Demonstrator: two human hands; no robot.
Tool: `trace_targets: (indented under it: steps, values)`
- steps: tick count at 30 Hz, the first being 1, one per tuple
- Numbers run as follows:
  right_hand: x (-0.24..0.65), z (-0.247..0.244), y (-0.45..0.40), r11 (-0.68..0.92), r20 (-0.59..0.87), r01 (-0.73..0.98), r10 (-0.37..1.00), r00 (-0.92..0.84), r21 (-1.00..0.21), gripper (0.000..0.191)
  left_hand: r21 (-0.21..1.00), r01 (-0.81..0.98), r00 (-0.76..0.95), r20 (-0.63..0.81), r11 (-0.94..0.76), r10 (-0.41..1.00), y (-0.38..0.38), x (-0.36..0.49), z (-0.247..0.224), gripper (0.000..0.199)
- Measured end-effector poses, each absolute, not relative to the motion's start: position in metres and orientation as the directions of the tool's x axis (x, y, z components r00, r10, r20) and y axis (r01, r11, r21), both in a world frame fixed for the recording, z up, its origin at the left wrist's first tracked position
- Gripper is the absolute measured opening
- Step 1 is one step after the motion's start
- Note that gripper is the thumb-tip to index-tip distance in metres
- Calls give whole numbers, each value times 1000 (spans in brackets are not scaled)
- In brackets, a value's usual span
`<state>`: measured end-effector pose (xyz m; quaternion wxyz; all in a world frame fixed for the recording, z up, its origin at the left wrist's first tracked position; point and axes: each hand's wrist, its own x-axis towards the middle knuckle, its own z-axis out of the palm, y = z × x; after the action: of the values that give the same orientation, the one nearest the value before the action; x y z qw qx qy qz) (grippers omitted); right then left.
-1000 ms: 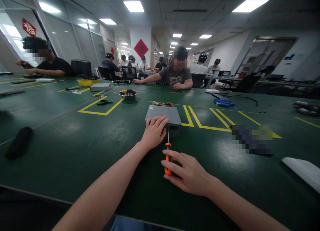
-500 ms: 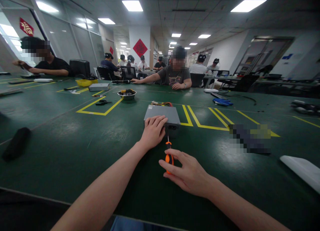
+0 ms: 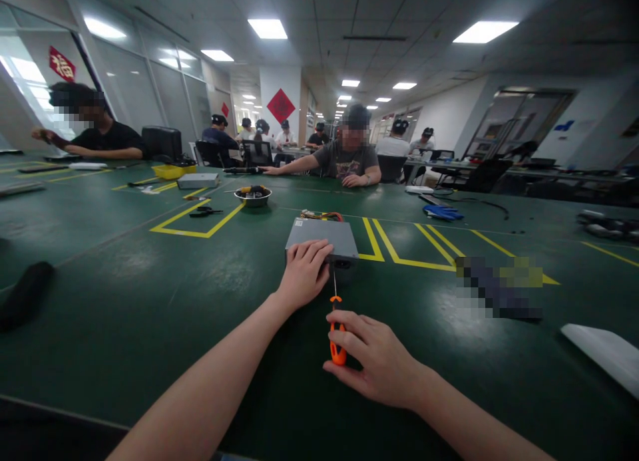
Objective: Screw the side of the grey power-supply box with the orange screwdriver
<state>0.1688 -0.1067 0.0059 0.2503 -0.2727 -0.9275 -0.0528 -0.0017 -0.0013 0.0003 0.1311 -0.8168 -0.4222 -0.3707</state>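
Observation:
A grey metal box [image 3: 324,235] with a dark socket on its near side rests on the green table, coloured wires behind it. My left hand [image 3: 305,269] lies over the box's near left part, fingers bent on its top and front edge. An orange and black screwdriver [image 3: 337,344] points away from me, its shaft reaching the near side of the box; the tip is too small to tell. My right hand [image 3: 372,354] holds the screwdriver's handle between fingers and thumb.
Behind the box on the left stand a metal bowl [image 3: 253,196] with tools, black clips [image 3: 204,211] and another grey box [image 3: 198,181]. Blue gloves [image 3: 442,212] lie at the back right. Across the table a person [image 3: 349,156] leans on it.
The view has tilted up slightly, so the table things sit lower. My right hand's fingers have shifted on the screwdriver handle, with the thumb now lower. My left hand stays on the box.

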Motion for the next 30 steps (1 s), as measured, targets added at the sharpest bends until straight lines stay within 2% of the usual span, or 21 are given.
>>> trace_targets:
  steps: [5,8,11,14,18,22,25,28,30]
  values:
    - [169,14,-110,857,422,515,467,-777,1,30,103,789,368,710,-606,600,-1,-1,0,33]
    - [169,10,-106,864,555,500,391,-734,52,24,106,793,360,712,-600,602,-1,-1,0,33]
    - [171,5,-104,866,672,500,358,-649,22,20,112,792,356,714,-600,603,-2,-1,1,32]
    - [172,6,-105,856,629,517,406,-663,-8,24,115,791,352,719,-601,600,-2,-1,2,31]
    - [172,11,-109,843,501,537,451,-739,34,34,109,788,356,723,-606,592,-3,0,3,31]
    - [172,9,-105,850,588,521,385,-711,73,29,113,781,360,722,-614,591,-3,0,3,31]
    - [173,5,-102,858,663,512,357,-658,47,26,125,782,351,721,-610,598,-2,0,3,31]
    - [173,7,-104,854,614,521,415,-672,-7,31,127,784,350,718,-608,602,-2,0,2,31]
    - [173,10,-107,849,545,529,444,-711,-2,34,125,785,351,718,-607,601,-2,0,2,31]
